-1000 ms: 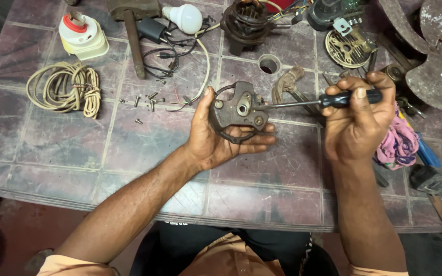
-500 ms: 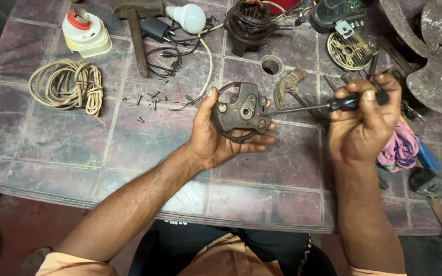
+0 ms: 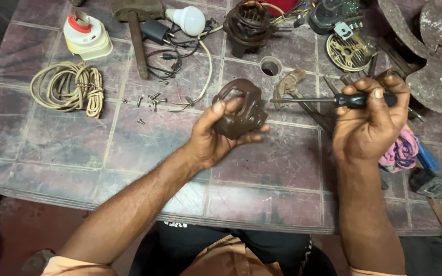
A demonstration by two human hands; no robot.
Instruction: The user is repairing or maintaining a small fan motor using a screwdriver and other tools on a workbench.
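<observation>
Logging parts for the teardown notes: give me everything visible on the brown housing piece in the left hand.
The brown housing piece is a dark brown, rounded part that looks like cast metal or hard plastic, worn and grimy. It has open cut-outs framed by curved ribs, with a loop-like opening at its upper left. It is held off the table, tilted, in the left hand, thumb on its near face and fingers underneath. The screwdriver in the right hand points at it; whether the tip touches cannot be told.

Tiled table (image 3: 144, 148), cord coil (image 3: 70, 87), bulb (image 3: 190, 19), screws (image 3: 152, 99)
</observation>
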